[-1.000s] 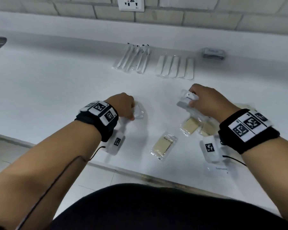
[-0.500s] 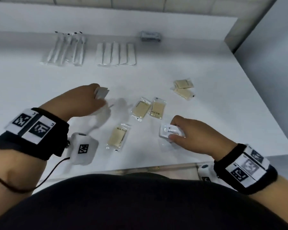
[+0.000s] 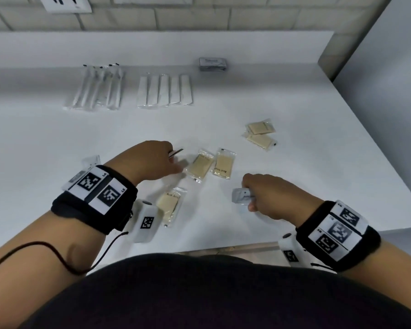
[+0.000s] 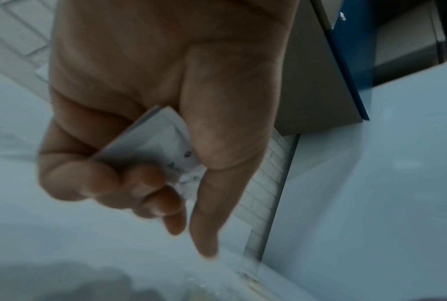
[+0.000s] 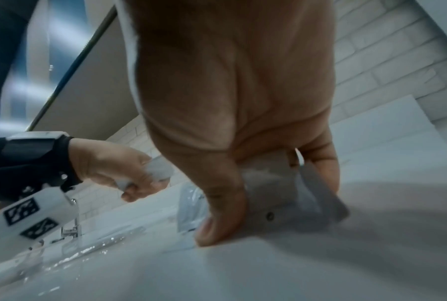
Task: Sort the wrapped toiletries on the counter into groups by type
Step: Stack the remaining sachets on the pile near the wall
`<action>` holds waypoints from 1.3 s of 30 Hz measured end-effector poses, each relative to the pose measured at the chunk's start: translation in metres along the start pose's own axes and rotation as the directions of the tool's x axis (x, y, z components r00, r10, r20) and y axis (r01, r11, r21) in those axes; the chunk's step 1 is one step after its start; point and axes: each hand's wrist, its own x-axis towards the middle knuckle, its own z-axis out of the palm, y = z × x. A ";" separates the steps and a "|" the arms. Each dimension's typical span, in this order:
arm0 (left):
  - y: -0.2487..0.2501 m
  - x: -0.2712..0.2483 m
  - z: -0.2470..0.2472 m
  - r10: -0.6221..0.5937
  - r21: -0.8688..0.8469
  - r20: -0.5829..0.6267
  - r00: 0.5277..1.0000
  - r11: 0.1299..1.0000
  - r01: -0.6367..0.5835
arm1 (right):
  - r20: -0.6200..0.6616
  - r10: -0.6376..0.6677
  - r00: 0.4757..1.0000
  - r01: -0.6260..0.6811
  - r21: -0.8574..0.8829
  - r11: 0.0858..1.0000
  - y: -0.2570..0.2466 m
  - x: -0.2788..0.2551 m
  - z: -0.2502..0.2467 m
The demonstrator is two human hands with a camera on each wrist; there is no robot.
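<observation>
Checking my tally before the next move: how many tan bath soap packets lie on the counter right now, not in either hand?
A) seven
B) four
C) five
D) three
C: the head view shows a pair side by side, one nearer the left wrist, and two overlapping at the far right on the counter.
</observation>
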 end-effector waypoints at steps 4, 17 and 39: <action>-0.006 -0.015 0.017 -0.066 0.162 0.197 0.978 0.986 0.034 | -0.009 0.023 1.000 -0.023 -0.008 1.000 0.007 0.010 -0.003; -0.089 -0.012 -0.008 -0.495 -0.065 -0.232 0.837 0.867 0.494 | -0.086 0.088 0.992 -0.074 0.155 0.985 0.036 0.058 -0.076; -0.052 0.023 -0.024 -0.288 -0.311 -0.410 0.866 0.936 0.164 | -0.260 0.068 0.963 0.208 0.882 0.422 -0.010 0.078 -0.104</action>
